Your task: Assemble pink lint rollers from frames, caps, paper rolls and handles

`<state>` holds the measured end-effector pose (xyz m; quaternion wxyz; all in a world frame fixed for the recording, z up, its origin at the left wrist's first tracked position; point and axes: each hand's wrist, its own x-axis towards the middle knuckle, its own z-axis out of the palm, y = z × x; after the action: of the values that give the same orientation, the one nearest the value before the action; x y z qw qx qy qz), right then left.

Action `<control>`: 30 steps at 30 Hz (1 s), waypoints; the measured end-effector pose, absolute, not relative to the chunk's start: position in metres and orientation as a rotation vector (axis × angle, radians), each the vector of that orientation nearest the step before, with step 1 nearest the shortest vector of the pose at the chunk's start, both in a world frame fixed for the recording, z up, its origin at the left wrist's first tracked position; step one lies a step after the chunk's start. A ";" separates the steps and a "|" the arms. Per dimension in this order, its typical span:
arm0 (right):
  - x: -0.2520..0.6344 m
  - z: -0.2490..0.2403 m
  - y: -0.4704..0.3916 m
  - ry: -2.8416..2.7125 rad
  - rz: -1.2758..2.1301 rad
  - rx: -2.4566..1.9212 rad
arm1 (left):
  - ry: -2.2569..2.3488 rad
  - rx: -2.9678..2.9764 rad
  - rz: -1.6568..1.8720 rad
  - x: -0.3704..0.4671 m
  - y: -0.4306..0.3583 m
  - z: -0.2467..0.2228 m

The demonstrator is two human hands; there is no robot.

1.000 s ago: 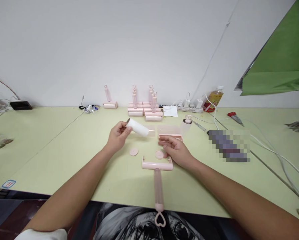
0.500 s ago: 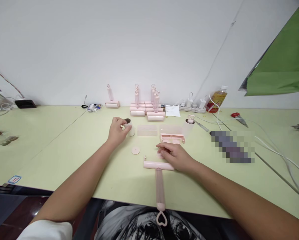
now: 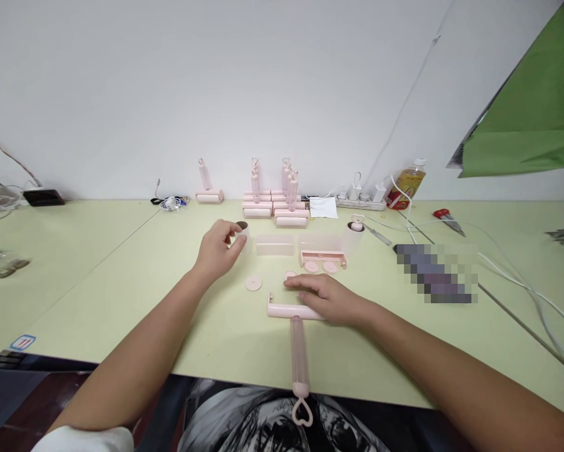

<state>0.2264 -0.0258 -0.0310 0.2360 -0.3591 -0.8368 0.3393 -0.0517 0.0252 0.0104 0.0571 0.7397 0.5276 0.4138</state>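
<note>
White tube (image 3: 247, 231): no longer held tilted in the air as a second ago; it now stands upright on the yellow-green table (image 3: 122, 295), dark mouth up, at the fingertips of the left hand (image 3: 220, 248).
Near disc (image 3: 289, 275): has slid away from the pink roller frame (image 3: 289, 311) since then, and lies partly under the right hand (image 3: 331, 299).
Tabletop: a bare stretch on the left bears a numbered label (image 3: 22, 342) at the front edge; a second disc (image 3: 254, 284) lies flat left of the frame.
Tray row: two clear covers, left (image 3: 275, 245) and right (image 3: 322, 242), lie beyond a pink tray (image 3: 323, 255); another tube (image 3: 352, 237) has a heart-topped handle in it.
Wall (image 3: 216, 81): pale; pink rollers (image 3: 291, 218) cluster along its foot near a power strip (image 3: 361, 204) and a bottle (image 3: 407, 187); green cloth (image 3: 527, 132) hangs at upper right.
Left fingers: bent, the thumb apart from the index finger, both beside the rim; whether they touch it, I cannot tell.
Right fingers: stretched out and close together, palm down, reaching over the near disc; contact is unclear. This hand covers the frame's right end.
Roller handle (image 3: 299, 355): points toward the person, its heart loop (image 3: 309, 413) beyond the table edge.
</note>
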 end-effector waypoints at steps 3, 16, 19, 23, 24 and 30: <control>0.226 -0.032 -0.024 -2.303 0.950 -0.976 | 1.410 2.289 0.655 -0.051 0.010 0.018; 0.223 -0.026 -0.033 -2.379 0.717 -1.033 | 1.389 2.398 0.420 -0.029 0.011 -0.010; 0.220 -0.026 -0.032 -2.488 0.702 -1.001 | 1.451 2.457 0.494 -0.018 0.015 -0.019; 0.217 -0.025 -0.029 -2.538 0.707 -0.957 | 1.375 2.542 0.481 -0.014 0.018 -0.023; 0.216 -0.025 -0.028 -2.531 0.709 -0.965 | 1.327 2.563 0.475 -0.015 0.017 -0.022; 0.215 -0.028 -0.027 -2.500 0.677 -0.978 | 1.169 2.579 0.572 -0.015 0.005 -0.011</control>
<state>0.2152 -0.0270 -0.0280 0.1856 -0.3471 -0.8873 0.2404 -0.0153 0.0050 -0.0112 0.1259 0.8856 0.4016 0.1963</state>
